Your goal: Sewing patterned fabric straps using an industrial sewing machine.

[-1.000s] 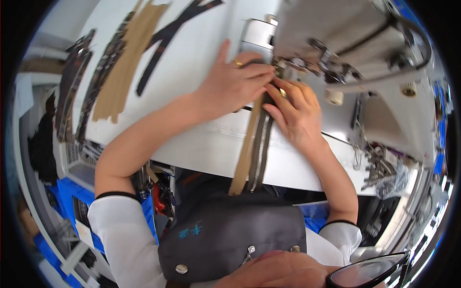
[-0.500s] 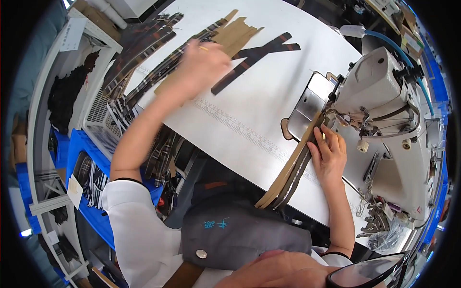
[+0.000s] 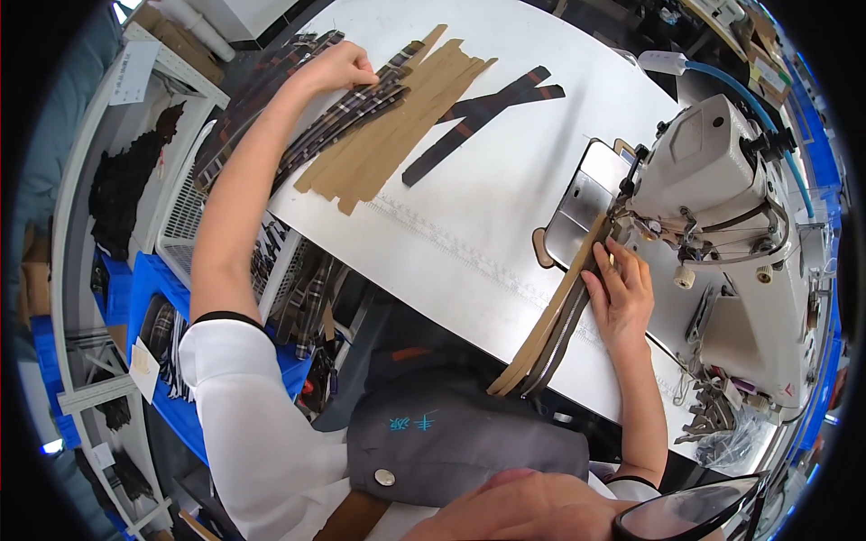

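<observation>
At the sewing machine (image 3: pixel 713 153), a zipper (image 3: pixel 565 329) and a tan strip (image 3: pixel 534 344) lie side by side, overhanging the table's (image 3: pixel 442 225) near edge. The right hand (image 3: pixel 622 293) rests on the zipper, fingers loosely bent and part open — apparently steadying it. The left hand (image 3: pixel 338 68) curls at the plaid strips (image 3: pixel 361 110); whether it pinches one, I cannot tell. Picking one out seems the present step, calling for a fine grip. Tan pieces (image 3: pixel 406 126) crowd that pile; crossed dark strips (image 3: pixel 492 108) lie between it and the machine.
</observation>
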A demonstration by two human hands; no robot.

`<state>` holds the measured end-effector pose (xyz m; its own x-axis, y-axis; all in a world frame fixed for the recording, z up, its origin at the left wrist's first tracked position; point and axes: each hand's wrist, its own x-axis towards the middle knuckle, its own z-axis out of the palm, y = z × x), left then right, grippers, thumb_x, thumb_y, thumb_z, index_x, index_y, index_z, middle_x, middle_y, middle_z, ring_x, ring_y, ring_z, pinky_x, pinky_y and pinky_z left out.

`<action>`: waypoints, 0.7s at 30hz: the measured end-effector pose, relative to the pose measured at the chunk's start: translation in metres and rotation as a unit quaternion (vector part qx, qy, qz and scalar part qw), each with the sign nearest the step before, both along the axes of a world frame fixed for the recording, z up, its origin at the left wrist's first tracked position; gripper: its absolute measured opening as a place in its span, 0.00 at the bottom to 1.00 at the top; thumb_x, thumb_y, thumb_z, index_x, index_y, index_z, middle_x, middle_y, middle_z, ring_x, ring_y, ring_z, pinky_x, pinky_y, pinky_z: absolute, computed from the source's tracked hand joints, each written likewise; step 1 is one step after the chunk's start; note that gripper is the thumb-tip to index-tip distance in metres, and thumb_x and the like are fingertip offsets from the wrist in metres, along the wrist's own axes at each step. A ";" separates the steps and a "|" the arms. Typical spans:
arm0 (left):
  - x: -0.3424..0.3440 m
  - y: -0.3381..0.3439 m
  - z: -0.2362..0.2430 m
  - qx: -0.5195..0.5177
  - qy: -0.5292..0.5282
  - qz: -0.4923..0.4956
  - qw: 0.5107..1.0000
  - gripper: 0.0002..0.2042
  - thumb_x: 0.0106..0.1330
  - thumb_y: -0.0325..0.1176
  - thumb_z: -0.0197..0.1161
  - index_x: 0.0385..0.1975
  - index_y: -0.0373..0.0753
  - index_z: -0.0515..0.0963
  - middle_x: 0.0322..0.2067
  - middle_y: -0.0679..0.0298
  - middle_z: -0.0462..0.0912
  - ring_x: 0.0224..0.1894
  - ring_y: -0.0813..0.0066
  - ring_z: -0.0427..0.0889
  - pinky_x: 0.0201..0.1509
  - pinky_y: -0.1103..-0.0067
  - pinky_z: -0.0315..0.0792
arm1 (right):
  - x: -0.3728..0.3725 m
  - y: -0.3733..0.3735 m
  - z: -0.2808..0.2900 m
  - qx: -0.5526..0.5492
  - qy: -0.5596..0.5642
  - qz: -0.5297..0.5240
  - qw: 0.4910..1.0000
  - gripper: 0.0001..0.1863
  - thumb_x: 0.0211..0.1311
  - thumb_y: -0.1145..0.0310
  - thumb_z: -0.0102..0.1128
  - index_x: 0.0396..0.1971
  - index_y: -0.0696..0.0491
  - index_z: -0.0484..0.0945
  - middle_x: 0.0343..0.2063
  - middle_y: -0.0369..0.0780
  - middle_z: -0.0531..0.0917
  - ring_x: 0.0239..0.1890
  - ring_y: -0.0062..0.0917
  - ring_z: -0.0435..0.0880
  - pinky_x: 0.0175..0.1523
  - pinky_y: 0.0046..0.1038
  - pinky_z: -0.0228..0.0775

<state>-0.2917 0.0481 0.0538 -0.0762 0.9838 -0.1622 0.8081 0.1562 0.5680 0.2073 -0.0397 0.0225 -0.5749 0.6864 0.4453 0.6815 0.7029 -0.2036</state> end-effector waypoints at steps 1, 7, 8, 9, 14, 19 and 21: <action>-0.001 -0.003 -0.003 0.022 0.019 -0.007 1.000 0.13 0.58 0.37 0.69 0.24 0.33 0.76 0.21 0.64 0.79 0.24 0.77 0.76 0.31 0.76 0.70 | 0.000 0.000 0.000 0.001 -0.002 -0.001 1.000 0.21 0.47 0.67 0.73 0.44 0.56 0.83 0.47 0.42 0.81 0.46 0.35 0.79 0.49 0.33 0.73; 0.025 -0.025 -0.010 0.149 0.171 -0.014 0.974 0.12 0.55 0.40 0.68 0.24 0.37 0.79 0.23 0.58 0.82 0.29 0.58 0.81 0.36 0.68 0.73 | -0.001 0.000 0.000 -0.005 0.004 -0.003 1.000 0.21 0.48 0.67 0.73 0.44 0.56 0.84 0.47 0.42 0.81 0.45 0.35 0.79 0.48 0.32 0.74; 0.030 -0.028 -0.010 0.145 0.176 -0.027 0.973 0.12 0.56 0.40 0.68 0.23 0.37 0.79 0.23 0.58 0.82 0.29 0.57 0.81 0.36 0.68 0.73 | 0.000 0.000 -0.001 -0.009 0.001 -0.005 1.000 0.21 0.48 0.67 0.73 0.44 0.56 0.84 0.46 0.42 0.81 0.45 0.35 0.79 0.48 0.32 0.74; 0.034 -0.030 -0.011 0.154 0.188 -0.032 0.970 0.12 0.56 0.40 0.68 0.23 0.37 0.79 0.23 0.57 0.82 0.30 0.57 0.81 0.36 0.68 0.73 | 0.001 0.001 -0.001 -0.002 0.000 -0.003 1.000 0.21 0.48 0.67 0.72 0.44 0.56 0.84 0.46 0.42 0.81 0.45 0.35 0.79 0.48 0.32 0.74; 0.025 -0.036 -0.016 0.150 0.053 0.041 0.986 0.11 0.58 0.35 0.69 0.34 0.34 0.83 0.22 0.65 0.82 0.25 0.77 0.77 0.32 0.77 0.71 | 0.000 0.001 -0.002 -0.008 0.006 -0.003 1.000 0.20 0.49 0.68 0.72 0.44 0.57 0.83 0.47 0.42 0.81 0.44 0.35 0.79 0.46 0.32 0.74; 0.063 -0.078 -0.027 0.393 -0.059 0.129 0.909 0.09 0.62 0.34 0.65 0.31 0.33 0.82 0.30 0.64 0.84 0.29 0.79 0.81 0.34 0.80 0.75 | 0.000 0.000 -0.002 -0.004 0.003 -0.001 1.000 0.18 0.53 0.69 0.70 0.45 0.57 0.83 0.47 0.42 0.81 0.44 0.34 0.79 0.48 0.31 0.74; 0.109 -0.118 -0.034 0.407 0.226 -0.124 0.876 0.03 0.59 0.27 0.62 0.27 0.35 0.79 0.38 0.61 0.84 0.34 0.68 0.84 0.38 0.73 0.79 | 0.001 0.001 -0.003 0.006 -0.001 0.005 1.000 0.18 0.53 0.69 0.70 0.45 0.57 0.83 0.47 0.42 0.81 0.44 0.34 0.79 0.48 0.31 0.74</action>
<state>-0.1829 -0.0699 0.0202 0.2809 0.7546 0.5930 0.9309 -0.3646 0.0230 0.2080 -0.0390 0.0199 -0.5820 0.6760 0.4520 0.6753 0.7114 -0.1945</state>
